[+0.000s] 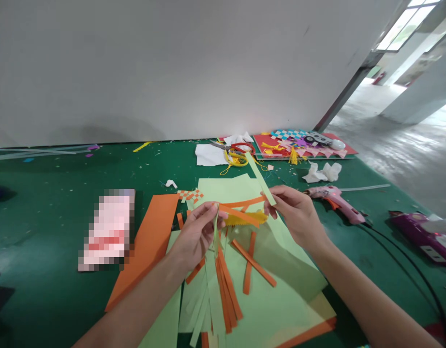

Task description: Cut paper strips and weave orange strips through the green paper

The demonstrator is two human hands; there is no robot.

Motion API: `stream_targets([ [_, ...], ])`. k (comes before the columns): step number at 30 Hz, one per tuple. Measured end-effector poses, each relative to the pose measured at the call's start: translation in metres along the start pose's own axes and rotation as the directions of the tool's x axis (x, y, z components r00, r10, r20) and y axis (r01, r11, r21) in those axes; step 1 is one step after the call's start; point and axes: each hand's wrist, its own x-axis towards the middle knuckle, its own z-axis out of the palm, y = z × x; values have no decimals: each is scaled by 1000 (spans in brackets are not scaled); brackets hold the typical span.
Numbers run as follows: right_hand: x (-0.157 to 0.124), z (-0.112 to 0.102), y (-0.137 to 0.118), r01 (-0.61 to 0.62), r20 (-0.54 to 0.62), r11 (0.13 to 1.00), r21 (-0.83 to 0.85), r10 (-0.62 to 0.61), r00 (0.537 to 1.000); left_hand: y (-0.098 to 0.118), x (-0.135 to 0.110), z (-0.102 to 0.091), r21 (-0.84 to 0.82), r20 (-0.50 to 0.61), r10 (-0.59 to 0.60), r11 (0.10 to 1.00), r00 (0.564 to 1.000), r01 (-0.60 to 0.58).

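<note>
Paper strips [241, 216] are held up between the left fingers [210, 211] and the right fingers [283, 199], above a green counter [45, 193]. Directly below the fingers spread pale green sheets [291, 285]; an orange sheet [150, 246] lies to the left of the left fingers. A pink glue gun [342, 205] rests to the right of the right fingers, and red-handled scissors [245, 147] lie beyond the fingers, toward the wall [154, 72]. Loose orange strips [249, 263] are scattered on the sheets just nearer than the fingers. The left fingers pinch the end of an orange strip, which slants out toward the right fingers. The right fingers pinch the lower end of a green strip [259, 178] that points up and away from them.
</note>
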Motion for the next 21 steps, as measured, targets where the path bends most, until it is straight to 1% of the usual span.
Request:
stream_targets([
  [9,-1,2,0,27,34,998,-53,-25,999,0,0,1,-14,-10,3,1000,1000,-3],
  [17,-3,2,-5,58,14,994,-90,-57,998,0,2,2,-85,-114,73,993,991,-83],
  [21,-3,3,-8,99,34,985,-144,-95,995,0,2,2,-86,-115,70,993,991,-80],
])
